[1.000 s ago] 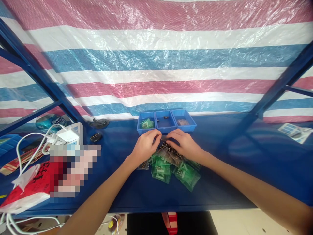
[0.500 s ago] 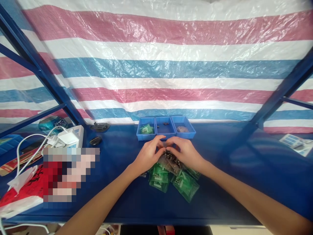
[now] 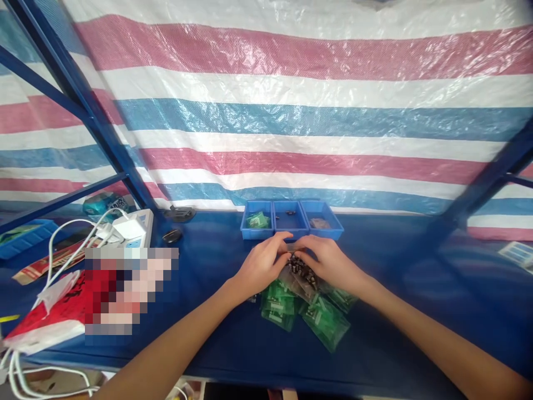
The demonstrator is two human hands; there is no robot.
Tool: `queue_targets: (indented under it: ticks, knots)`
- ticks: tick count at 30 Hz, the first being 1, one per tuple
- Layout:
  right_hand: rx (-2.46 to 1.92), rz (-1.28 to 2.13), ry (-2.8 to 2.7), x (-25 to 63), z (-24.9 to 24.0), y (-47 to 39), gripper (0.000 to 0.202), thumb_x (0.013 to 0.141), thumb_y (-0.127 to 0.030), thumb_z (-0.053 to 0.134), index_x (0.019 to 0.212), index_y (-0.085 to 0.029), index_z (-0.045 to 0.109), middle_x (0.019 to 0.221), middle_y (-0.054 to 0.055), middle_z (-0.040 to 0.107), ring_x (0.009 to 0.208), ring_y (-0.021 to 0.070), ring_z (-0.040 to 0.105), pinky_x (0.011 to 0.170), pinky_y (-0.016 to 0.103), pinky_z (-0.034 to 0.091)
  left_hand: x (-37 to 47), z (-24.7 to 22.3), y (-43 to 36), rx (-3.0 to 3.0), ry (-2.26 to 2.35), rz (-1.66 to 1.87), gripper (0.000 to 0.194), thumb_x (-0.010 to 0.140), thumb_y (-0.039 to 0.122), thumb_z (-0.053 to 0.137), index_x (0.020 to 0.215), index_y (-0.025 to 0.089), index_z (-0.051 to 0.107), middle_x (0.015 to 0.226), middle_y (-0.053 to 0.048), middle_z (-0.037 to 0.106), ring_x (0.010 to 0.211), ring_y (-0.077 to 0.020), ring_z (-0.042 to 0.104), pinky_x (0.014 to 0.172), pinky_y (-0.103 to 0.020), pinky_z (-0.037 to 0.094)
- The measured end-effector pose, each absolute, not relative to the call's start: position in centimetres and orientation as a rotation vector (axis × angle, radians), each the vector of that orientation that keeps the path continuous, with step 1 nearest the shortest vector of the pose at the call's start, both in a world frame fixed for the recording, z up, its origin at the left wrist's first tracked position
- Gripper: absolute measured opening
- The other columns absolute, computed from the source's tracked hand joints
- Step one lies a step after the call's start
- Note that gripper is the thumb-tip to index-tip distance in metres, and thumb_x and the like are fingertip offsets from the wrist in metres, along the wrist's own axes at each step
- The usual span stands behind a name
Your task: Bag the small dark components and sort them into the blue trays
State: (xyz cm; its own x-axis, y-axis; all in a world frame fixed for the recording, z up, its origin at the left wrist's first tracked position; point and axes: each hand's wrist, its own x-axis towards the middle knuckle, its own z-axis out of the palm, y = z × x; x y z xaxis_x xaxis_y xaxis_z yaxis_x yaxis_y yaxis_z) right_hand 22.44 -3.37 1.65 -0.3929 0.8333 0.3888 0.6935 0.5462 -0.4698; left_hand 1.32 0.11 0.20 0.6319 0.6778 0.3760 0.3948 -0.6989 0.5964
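My left hand (image 3: 266, 261) and my right hand (image 3: 322, 255) meet at the middle of the table, thumbs and fingers pinched together. Between them is the upper edge of a clear plastic bag (image 3: 300, 284), which bulges with small dark, shiny parts (image 3: 306, 269). Below the bag lie green packets in clear plastic: one to the left (image 3: 278, 305), one to the right (image 3: 327, 322), and another partly under my right wrist (image 3: 342, 299). The fingers hide the bag's mouth, so whether it is open cannot be seen.
Three joined blue bins stand behind my hands: green packets in the left bin (image 3: 257, 221), a few small dark parts in the middle bin (image 3: 290, 228), brownish pieces in the right bin (image 3: 320, 223). A power strip (image 3: 144, 228), white cables, a mouse (image 3: 172, 236) and a red bag (image 3: 66, 305) lie left.
The camera view has turned slightly left, so the scene sits further right in the picture. Both hands keep their pinch on the plastic bag with little visible movement.
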Motion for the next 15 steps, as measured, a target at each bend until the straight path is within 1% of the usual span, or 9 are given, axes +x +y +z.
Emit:
queue_targets:
  ticks: [2,5,8,12,15]
  knots:
    - [-1.219,0.273,-2.226,22.4,1.6,-3.4,0.015,0.1,-0.019,0.049,0.1,-0.021,0.064,0.099,0.008,0.072,0.091,0.0241,0.068,0.077,0.036,0.053,1.3,0.2,0.2,2.399,0.872,0.832,0.034,0.101,0.028,0.051,0.135,0.024,0.049,0.095,-0.003,0.067,0.089,-0.0209,0.065,0.067,-0.027,0.046]
    - [-1.237,0.233,-2.257,22.4,1.5,-3.6,0.016,0.102,-0.019,0.045,0.1,-0.021,0.06,0.099,0.008,0.07,0.09,0.0243,0.066,0.075,0.036,0.053,1.3,0.2,0.2,2.435,0.868,0.844,0.025,0.102,0.032,0.05,0.123,0.022,0.06,0.102,-0.006,0.067,0.084,-0.0196,0.064,0.066,-0.027,0.047]
    - [-1.276,0.181,-2.269,22.6,1.5,-3.7,0.016,0.104,-0.023,0.041,0.103,-0.021,0.058,0.099,0.009,0.068,0.089,0.0253,0.066,0.076,0.037,0.053,1.3,0.4,0.2,2.444,0.834,0.867,0.025,0.104,0.032,0.048,0.113,0.021,0.068,0.099,-0.006,0.066,0.08,-0.0176,0.062,0.065,-0.027,0.047]
    - [-1.27,0.111,-2.25,22.8,1.5,-3.9,0.017,0.104,-0.024,0.04,0.109,-0.021,0.057,0.103,0.011,0.069,0.092,0.027,0.067,0.078,0.039,0.054,1.3,0.9,-0.1,2.439,0.822,0.931,0.023,0.102,0.033,0.051,0.105,0.02,0.071,0.092,-0.005,0.065,0.078,-0.0162,0.061,0.063,-0.025,0.046]
    - [-1.263,0.085,-2.25,22.7,1.5,-3.9,0.017,0.103,-0.022,0.039,0.108,-0.021,0.056,0.102,0.012,0.069,0.089,0.0269,0.067,0.076,0.037,0.054,1.3,1.2,-0.3,2.461,0.85,0.951,0.021,0.101,0.033,0.054,0.099,0.02,0.069,0.09,-0.004,0.064,0.079,-0.0161,0.061,0.062,-0.025,0.045]
